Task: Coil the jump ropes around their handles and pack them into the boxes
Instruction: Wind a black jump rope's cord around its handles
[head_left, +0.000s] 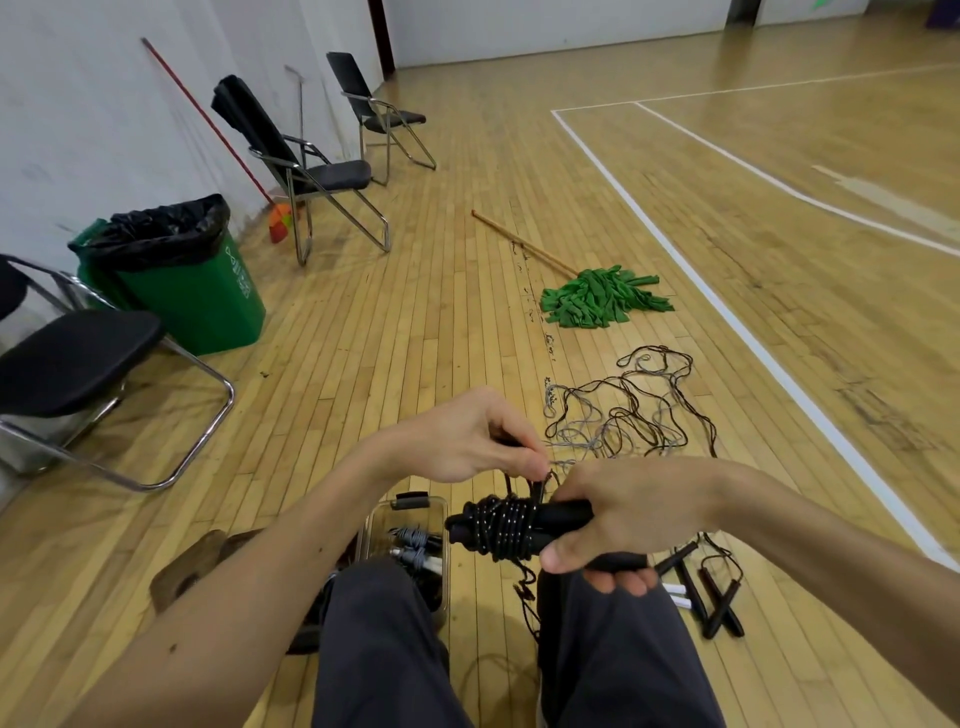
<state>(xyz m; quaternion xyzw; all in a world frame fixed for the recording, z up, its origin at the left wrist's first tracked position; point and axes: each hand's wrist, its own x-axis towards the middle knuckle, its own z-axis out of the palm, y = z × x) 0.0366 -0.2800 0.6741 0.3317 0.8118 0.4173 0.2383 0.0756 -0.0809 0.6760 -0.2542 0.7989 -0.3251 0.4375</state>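
Observation:
My right hand (628, 514) grips a pair of black jump rope handles (563, 515) held level above my knees. Black speckled rope (501, 525) is wound in several turns around them. My left hand (467, 436) pinches the loose end of that rope just above the coil. A clear plastic box (384, 519) stands on the floor between my legs and holds coiled grey ropes with white handles. A tangle of loose black and grey ropes (628, 410) lies on the floor ahead. More black handles (711, 597) lie at my right knee.
A green mop (597, 299) with a wooden pole lies on the wooden gym floor ahead. A green bin (202, 296) with a black liner and several black folding chairs (78, 358) stand along the wall at left. White court lines run at right.

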